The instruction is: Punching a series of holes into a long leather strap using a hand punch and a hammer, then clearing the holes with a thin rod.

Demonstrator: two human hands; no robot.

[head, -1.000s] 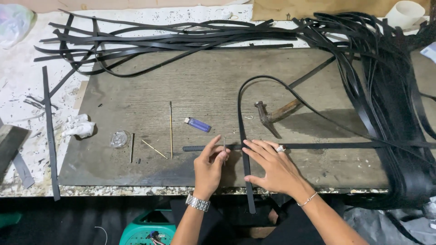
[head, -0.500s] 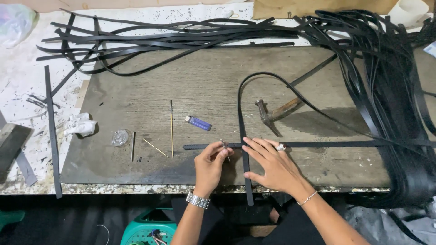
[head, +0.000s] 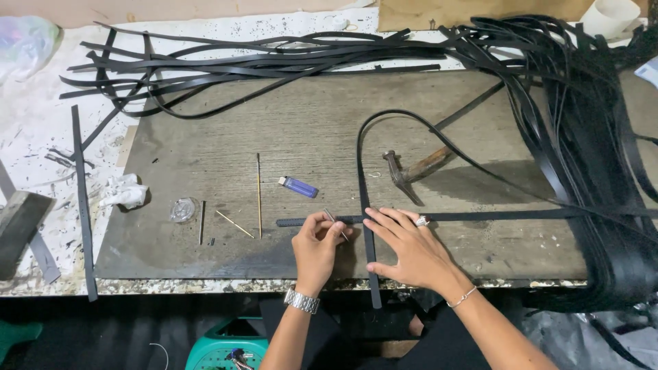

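Note:
My left hand [head: 315, 250] pinches a thin metal pin [head: 335, 223] between thumb and fingers, its tip near a flat black strap [head: 301, 222] lying across the grey board [head: 301, 130]. My right hand [head: 411, 250] lies flat with fingers spread, pressing on a second black strap [head: 369, 240] where it crosses the first. That second strap loops up and away toward the right. A hammer [head: 411, 171] with a wooden handle lies just beyond my right hand.
A blue lighter [head: 299, 186], thin wooden sticks [head: 258, 195], a small clear lid [head: 183, 209] and crumpled paper [head: 123, 192] lie to the left. Several black straps [head: 582, 137] pile along the back and right. A grey block [head: 20, 223] sits at the left edge.
My left hand has tilted the pin from upright to slanted and shifted it slightly toward the strap crossing. My right hand stays pressed on the straps.

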